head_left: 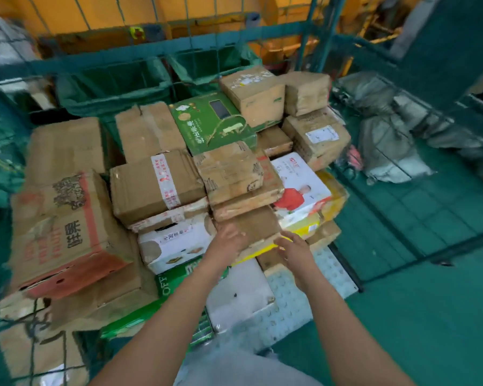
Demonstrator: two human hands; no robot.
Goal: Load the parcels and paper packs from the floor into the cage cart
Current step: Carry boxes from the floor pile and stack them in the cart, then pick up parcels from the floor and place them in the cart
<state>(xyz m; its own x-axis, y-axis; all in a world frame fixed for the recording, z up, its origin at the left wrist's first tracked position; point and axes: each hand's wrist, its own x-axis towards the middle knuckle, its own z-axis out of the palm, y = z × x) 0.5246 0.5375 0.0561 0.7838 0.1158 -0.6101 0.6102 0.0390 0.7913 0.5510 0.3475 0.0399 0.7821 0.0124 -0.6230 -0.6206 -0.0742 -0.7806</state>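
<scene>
Both arms reach forward into the green wire-mesh cage cart, which is already stacked with parcels. Left hand lies on the near left edge of a flat brown cardboard parcel at the front of the stack; right hand is at its near right corner, over a yellow edge just below. Motion blur on both hands: fingers look fairly straight, so each grip reads as wide and pressing on the parcel rather than wrapped round it, but finger detail is soft. That parcel sits under a crumpled taped brown box and beside a white carton printed with a figure in red. To the left: a brown box with red-and-white tape on top of a white printed box, and a large tilted carton with orange print. Further back, a green gift box with a cord handle and a plain brown cube box. Grey sacks lie outside the mesh on the right, on the green floor. A white pack and a green-printed pack lie low at the front of the pile.
</scene>
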